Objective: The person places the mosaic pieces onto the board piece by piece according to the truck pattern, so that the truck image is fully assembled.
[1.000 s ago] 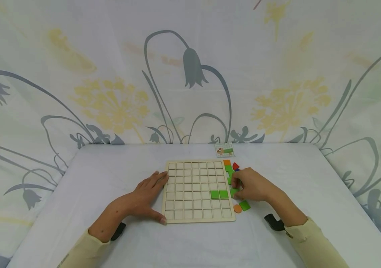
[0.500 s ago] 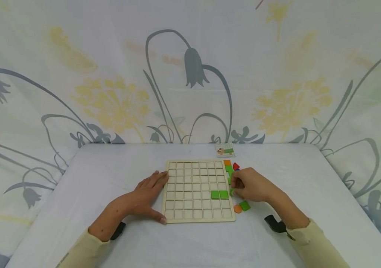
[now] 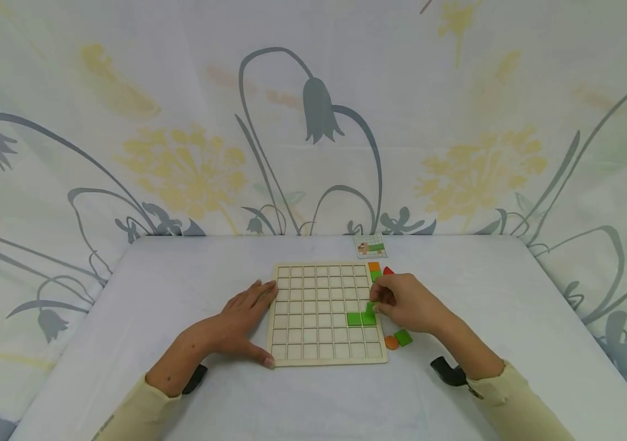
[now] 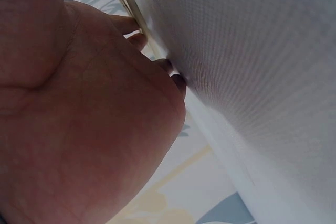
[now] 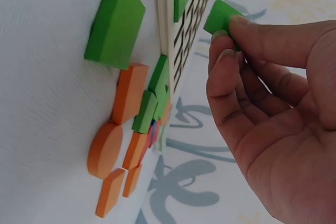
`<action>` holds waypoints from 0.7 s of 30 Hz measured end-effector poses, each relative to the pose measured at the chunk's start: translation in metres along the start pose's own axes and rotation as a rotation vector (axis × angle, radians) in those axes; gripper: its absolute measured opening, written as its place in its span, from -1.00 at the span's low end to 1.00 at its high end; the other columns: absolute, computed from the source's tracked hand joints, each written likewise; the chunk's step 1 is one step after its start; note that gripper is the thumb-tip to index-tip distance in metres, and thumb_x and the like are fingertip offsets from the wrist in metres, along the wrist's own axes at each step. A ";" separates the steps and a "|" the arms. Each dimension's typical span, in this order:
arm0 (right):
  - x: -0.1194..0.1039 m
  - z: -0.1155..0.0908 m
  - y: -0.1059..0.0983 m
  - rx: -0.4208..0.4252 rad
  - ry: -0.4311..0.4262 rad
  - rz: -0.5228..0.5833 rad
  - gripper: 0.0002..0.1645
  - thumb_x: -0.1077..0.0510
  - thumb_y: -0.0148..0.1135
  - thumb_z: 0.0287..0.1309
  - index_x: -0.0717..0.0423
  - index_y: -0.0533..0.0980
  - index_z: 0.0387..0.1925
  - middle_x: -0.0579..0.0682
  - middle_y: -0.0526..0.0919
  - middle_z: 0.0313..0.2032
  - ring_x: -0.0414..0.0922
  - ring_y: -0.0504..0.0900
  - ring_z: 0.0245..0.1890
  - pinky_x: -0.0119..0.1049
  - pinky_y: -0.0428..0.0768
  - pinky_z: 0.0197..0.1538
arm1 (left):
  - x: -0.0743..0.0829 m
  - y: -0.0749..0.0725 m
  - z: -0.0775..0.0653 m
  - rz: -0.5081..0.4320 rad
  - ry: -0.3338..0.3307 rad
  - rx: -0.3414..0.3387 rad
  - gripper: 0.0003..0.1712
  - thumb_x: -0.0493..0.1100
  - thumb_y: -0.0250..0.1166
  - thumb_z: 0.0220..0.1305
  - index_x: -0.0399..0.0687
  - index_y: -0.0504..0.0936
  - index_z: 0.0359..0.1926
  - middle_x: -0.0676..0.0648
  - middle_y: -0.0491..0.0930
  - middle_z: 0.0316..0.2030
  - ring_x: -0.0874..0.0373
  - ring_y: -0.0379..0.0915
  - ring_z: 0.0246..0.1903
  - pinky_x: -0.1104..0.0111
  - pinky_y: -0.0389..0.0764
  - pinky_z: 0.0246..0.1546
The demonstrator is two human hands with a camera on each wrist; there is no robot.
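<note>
A wooden grid board (image 3: 319, 315) lies flat on the white cloth, with two green square tiles (image 3: 354, 319) side by side in one row near its right edge. My right hand (image 3: 412, 304) pinches another green tile (image 5: 218, 17) between thumb and fingertips, tilted above the board's right side, close over the two set tiles. In the right wrist view the remaining fingers curl loosely beneath it. My left hand (image 3: 236, 324) rests along the board's left edge, fingers straight and thumb at the near corner. The left wrist view shows mostly palm (image 4: 100, 114), with the fingertips at the board's edge.
Right of the board lie loose pieces: an orange disc (image 3: 391, 342), a green tile (image 3: 403, 337), an orange square (image 3: 374, 267), a red piece (image 3: 388, 271) and several orange ones (image 5: 130, 95). A picture card (image 3: 371, 247) lies behind them. Floral fabric (image 3: 313, 153) hangs behind the table.
My right hand has lifted a green tile from beside the board and moved it left, over the board's right edge. My left hand has stayed in place.
</note>
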State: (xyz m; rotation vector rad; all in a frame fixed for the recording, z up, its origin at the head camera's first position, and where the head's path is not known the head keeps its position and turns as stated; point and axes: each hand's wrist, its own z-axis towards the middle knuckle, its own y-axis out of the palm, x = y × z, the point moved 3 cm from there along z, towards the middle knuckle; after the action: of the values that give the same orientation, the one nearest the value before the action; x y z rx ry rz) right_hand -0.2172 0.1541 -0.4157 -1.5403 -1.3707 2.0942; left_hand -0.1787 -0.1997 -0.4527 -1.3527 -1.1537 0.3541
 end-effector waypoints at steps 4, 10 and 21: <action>0.002 0.002 0.004 0.042 0.006 -0.014 -0.82 0.40 0.43 0.25 0.09 0.62 -0.28 -0.17 0.63 -0.39 -0.18 0.56 -0.36 -0.33 0.60 -0.24 | 0.000 -0.001 0.000 -0.011 0.001 0.004 0.62 0.48 0.60 -0.05 -0.18 -0.13 0.72 -0.16 -0.25 0.72 -0.26 -0.43 0.68 -0.26 -0.06 0.58; 0.006 0.007 0.010 0.106 0.014 -0.010 -0.82 0.41 0.43 0.24 0.09 0.64 -0.28 -0.16 0.64 -0.38 -0.18 0.56 -0.35 -0.34 0.60 -0.24 | 0.001 -0.001 -0.001 -0.016 -0.001 0.004 0.62 0.47 0.60 -0.04 -0.18 -0.13 0.72 -0.16 -0.25 0.72 -0.26 -0.43 0.68 -0.27 -0.07 0.58; 0.014 0.009 0.016 0.062 0.054 0.036 -0.87 0.40 0.38 0.29 0.14 0.66 -0.22 -0.12 0.67 -0.32 -0.18 0.60 -0.31 -0.31 0.64 -0.18 | 0.000 0.001 0.000 -0.003 -0.005 -0.003 0.62 0.48 0.60 -0.05 -0.15 -0.14 0.72 -0.15 -0.27 0.72 -0.25 -0.45 0.68 -0.26 -0.08 0.59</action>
State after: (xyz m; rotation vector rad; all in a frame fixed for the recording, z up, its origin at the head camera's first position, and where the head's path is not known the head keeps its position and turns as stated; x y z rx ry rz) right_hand -0.2248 0.1488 -0.4367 -1.5965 -1.2572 2.0793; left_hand -0.1784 -0.1995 -0.4533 -1.3531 -1.1614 0.3537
